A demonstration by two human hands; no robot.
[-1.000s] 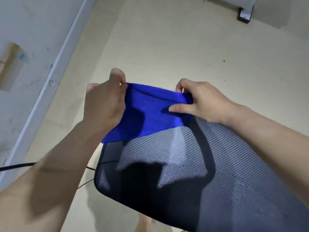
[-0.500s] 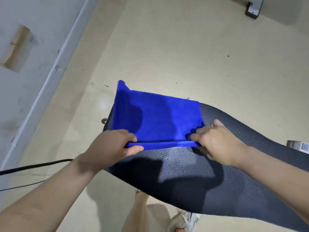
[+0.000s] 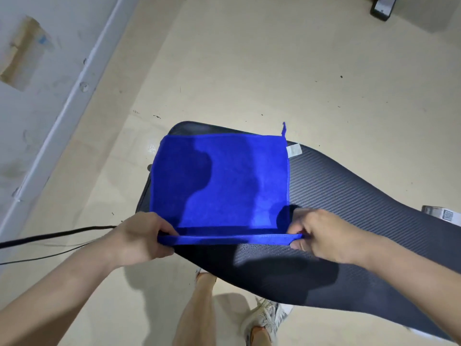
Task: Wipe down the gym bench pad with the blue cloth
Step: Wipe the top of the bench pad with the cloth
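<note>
A blue cloth [image 3: 224, 181] lies spread flat over the far left end of the dark, ribbed gym bench pad [image 3: 349, 196]. My left hand [image 3: 142, 238] pinches the cloth's near left corner. My right hand [image 3: 321, 233] pinches the near right corner. The near edge of the cloth is pulled taut between both hands and lifted slightly off the pad. A white tag [image 3: 293, 149] and a small loop show at the cloth's far right corner.
Beige floor surrounds the bench. A white wall with a baseboard [image 3: 62, 116] runs along the left. A black cable [image 3: 50, 236] lies on the floor at left. My leg and a sneaker [image 3: 264, 318] are below the pad. A machine foot [image 3: 381, 8] sits at top right.
Both hands have drawn the cloth's near edge back toward me across the pad, from the far end. The cloth now lies flatter and more spread out.
</note>
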